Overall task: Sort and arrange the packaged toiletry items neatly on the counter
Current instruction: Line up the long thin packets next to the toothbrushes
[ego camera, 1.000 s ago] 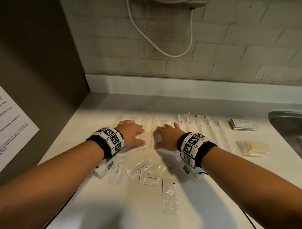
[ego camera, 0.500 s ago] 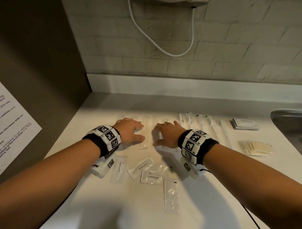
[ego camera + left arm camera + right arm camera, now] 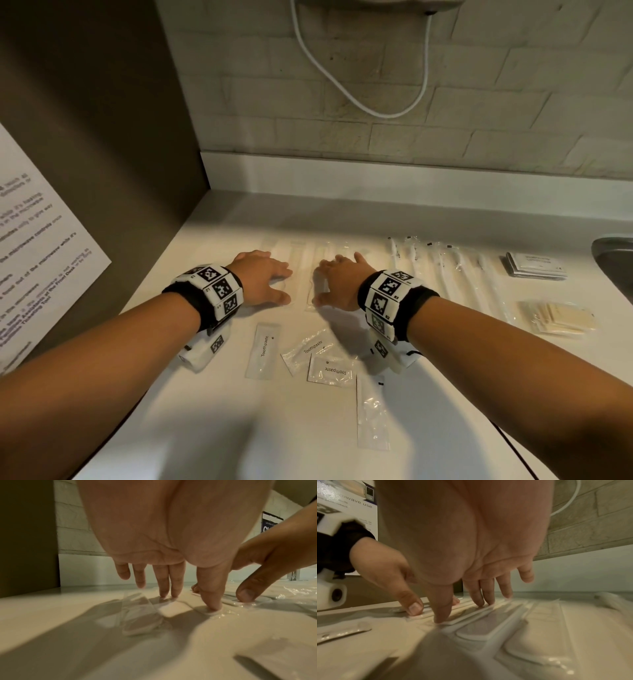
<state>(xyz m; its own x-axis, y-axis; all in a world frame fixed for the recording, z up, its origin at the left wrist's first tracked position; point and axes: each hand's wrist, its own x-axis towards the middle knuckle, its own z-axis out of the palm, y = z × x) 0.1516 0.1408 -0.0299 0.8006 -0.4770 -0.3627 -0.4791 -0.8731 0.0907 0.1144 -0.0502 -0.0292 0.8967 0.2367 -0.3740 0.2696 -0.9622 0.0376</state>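
A row of long, flat packets point(image 3: 301, 270) in clear wrap, pale as the counter point(image 3: 212, 246) under them, lies side by side beneath a person's two hands. The left hand point(image 3: 262, 277) is spread palm down, its straight fingers point(image 3: 173, 582) and thumb tip pressing the wrap of the leftmost packets; beyond its little finger the counter runs bare to a dark side wall point(image 3: 102, 120), and ahead of the fingertips a strip of open counter meets a pale upstand. The right hand point(image 3: 339, 282) mirrors it just beside, fingers point(image 3: 476, 595) straight and slightly apart, thumb planted on a packet's near end, the two thumbs close but not touching. Behind the wrists, toward the person, lie three sachets marked "Toothpaste" point(image 3: 263, 351) and one clear sleeve point(image 3: 371, 414). Beyond the right hand's little finger lie wrapped toothbrushes point(image 3: 431, 270), then a stack of white cards point(image 3: 534, 265) and a bag of tan pieces point(image 3: 558, 317), with a sink rim point(image 3: 613, 260) at the far edge.
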